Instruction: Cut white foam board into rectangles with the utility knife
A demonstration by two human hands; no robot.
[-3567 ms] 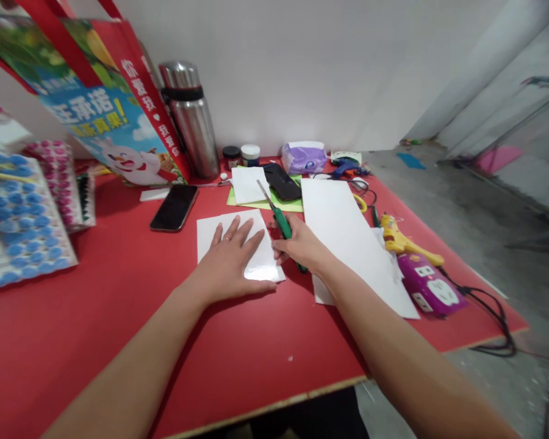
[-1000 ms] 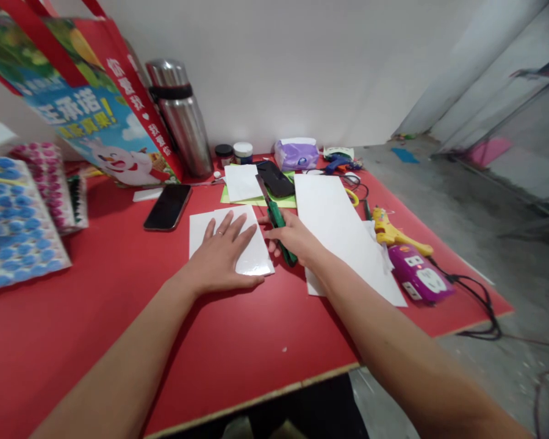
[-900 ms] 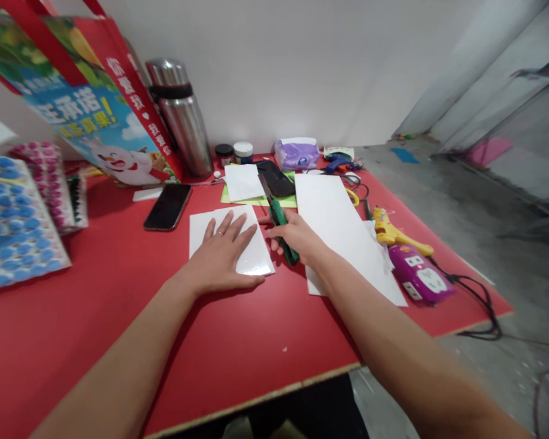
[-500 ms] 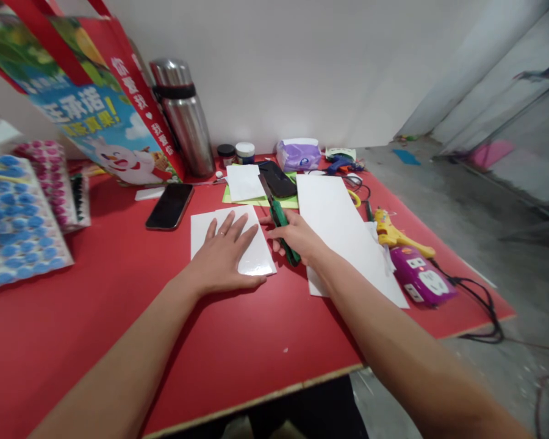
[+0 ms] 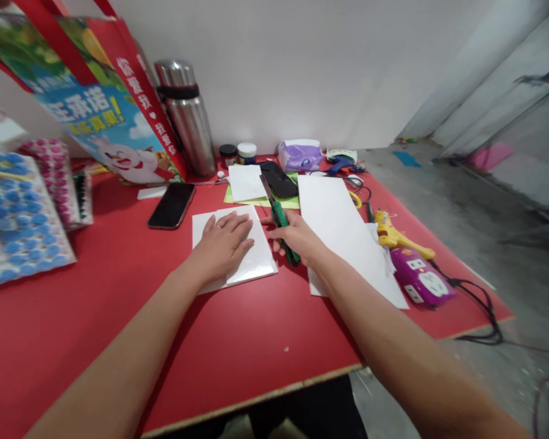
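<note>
My left hand [image 5: 222, 244] lies flat, fingers stretched out, on a glossy white sheet [image 5: 256, 262] in the middle of the red table [image 5: 119, 292]. My right hand [image 5: 297, 238] is closed round the green-handled scissors [image 5: 280, 218], just to the right of that sheet. The scissors point away from me with the blades together, their tips over a black pouch [image 5: 279, 179]. A long white sheet [image 5: 343, 225] lies to the right of my right hand.
A black phone [image 5: 171, 205], a steel flask [image 5: 187, 119] and a printed red bag [image 5: 96, 110] stand at the back left. Blister packs [image 5: 18, 219] lie far left. A yellow glue gun [image 5: 400, 239], a purple power strip [image 5: 423, 281] and cables occupy the right edge.
My left hand has slid slightly further up the small white sheet, fingers now closer together. My right hand and the scissors have barely moved.
</note>
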